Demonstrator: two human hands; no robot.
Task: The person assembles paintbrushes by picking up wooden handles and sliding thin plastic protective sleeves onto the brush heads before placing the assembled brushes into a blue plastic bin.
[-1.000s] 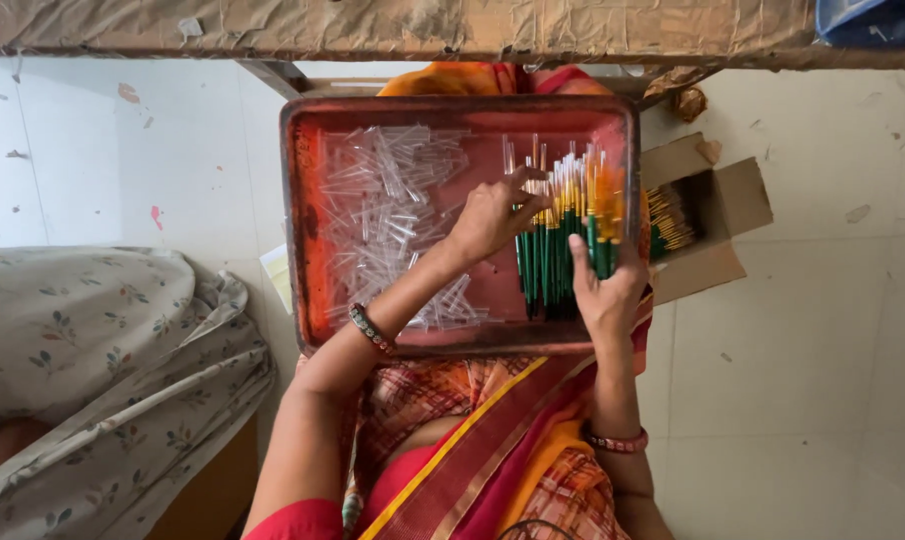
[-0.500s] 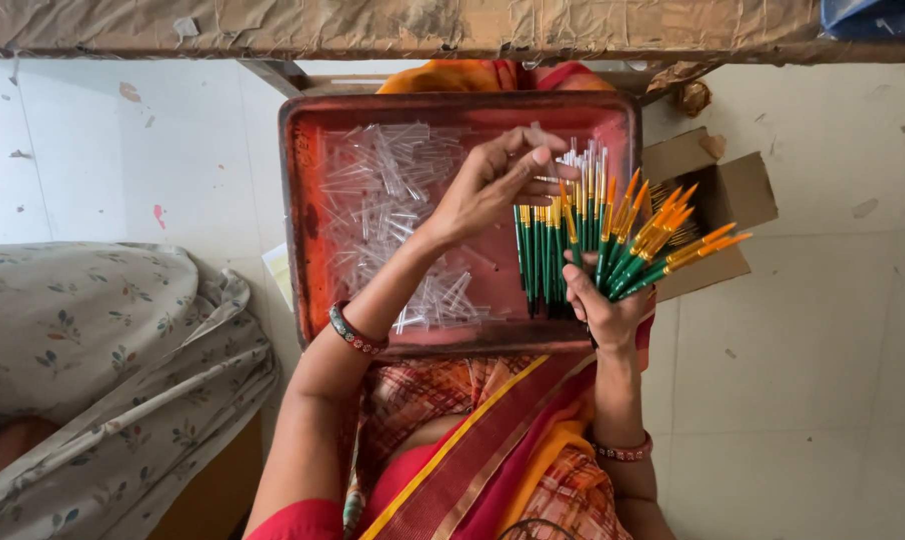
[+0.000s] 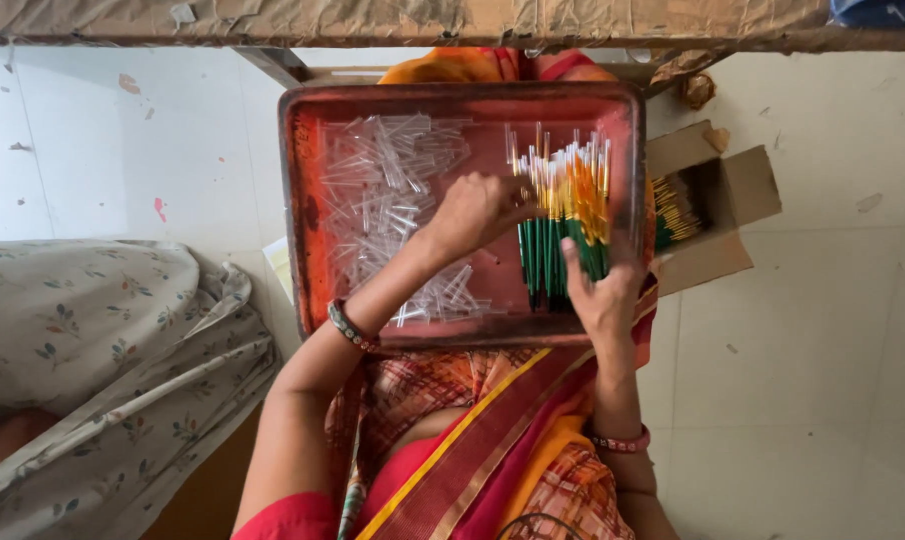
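A red tray point(image 3: 303, 200) rests on the person's lap, with a heap of clear plastic caps point(image 3: 393, 200) spread over its left half. On its right half stands a bundle of green-handled paintbrushes point(image 3: 563, 220), tips pointing to the far side. The right hand point(image 3: 603, 300) is wrapped around the near end of the bundle, fingers closed on the handles. The left hand point(image 3: 478, 210) is curled, fingertips pinched at the bundle's left edge. An open cardboard box point(image 3: 733, 190) holding more brushes sits just right of the tray on the floor.
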